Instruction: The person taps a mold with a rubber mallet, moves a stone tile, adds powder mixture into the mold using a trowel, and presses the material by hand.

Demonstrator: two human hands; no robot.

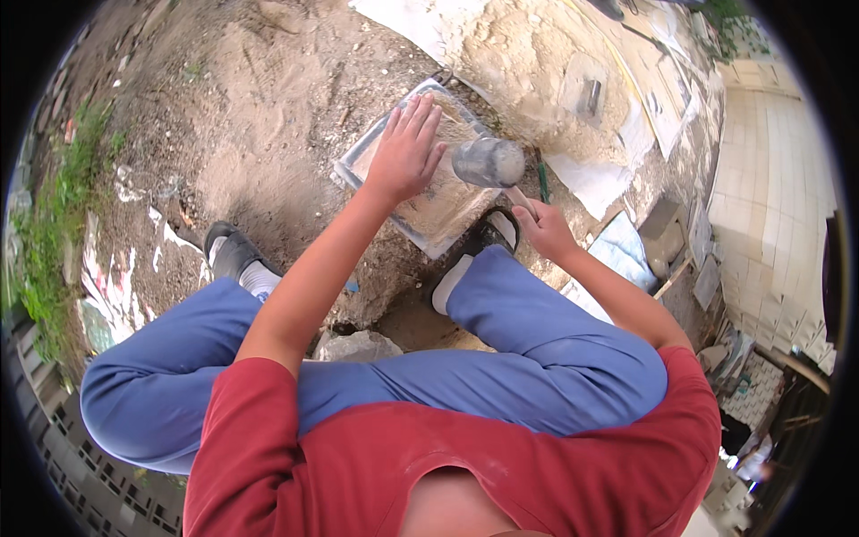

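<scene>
A shallow grey tray-like mould (417,234) lies on the ground ahead of me, with sandy, pale brown material in it. My left hand (407,150) lies over its upper left part, fingers stretched out and nothing gripped; whether the palm presses down cannot be seen. My right hand (544,229) is closed round the pale handle of a mallet. The mallet's thick dark grey head (488,163), dusted with pale powder, is over the right side of the mould. From this angle I cannot tell if it touches.
Beyond the mould, a heap of pale sand (510,54) lies on white sheeting (595,183), with a flat trowel (589,92) on it. My shoes (234,251) flank the near side. A broken stone (356,346) sits between my legs. Pale block paving (774,179) runs along the right.
</scene>
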